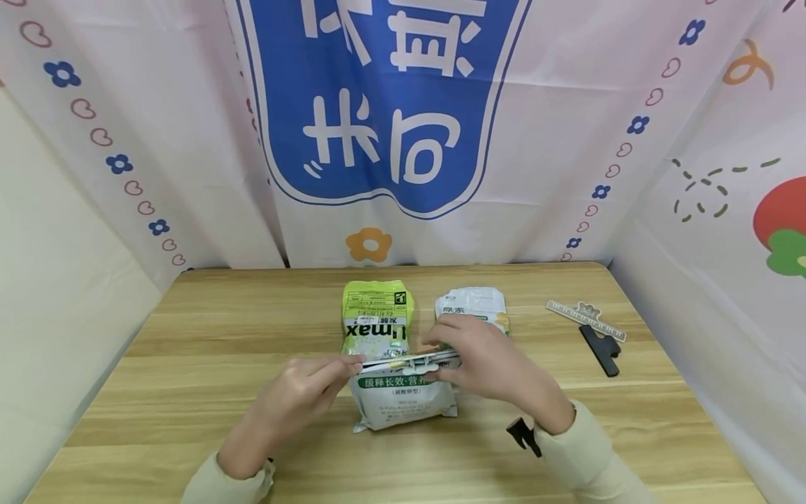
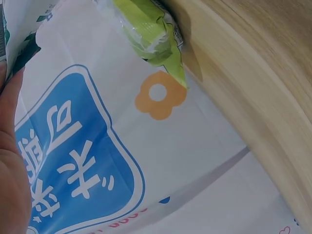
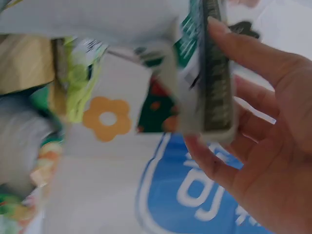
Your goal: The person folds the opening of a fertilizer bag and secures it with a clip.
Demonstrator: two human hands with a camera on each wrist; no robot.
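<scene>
A white fertilizer bag with a green label band stands in front of me at mid-table, its top edge pressed flat. My left hand pinches the left corner of that edge between thumb and fingers; the left wrist view shows only part of this hand and of the bag. Along the top edge lies a pale ruler-like bag clip. My right hand grips this clip near the bag's right end, thumb on one side and fingers on the other, as the right wrist view shows on the clip.
Behind the white bag lies a bright green bag, and a second white bag sits partly behind my right hand. On the right of the table are a clear ruler clip and a black clip. A printed curtain hangs along the back edge.
</scene>
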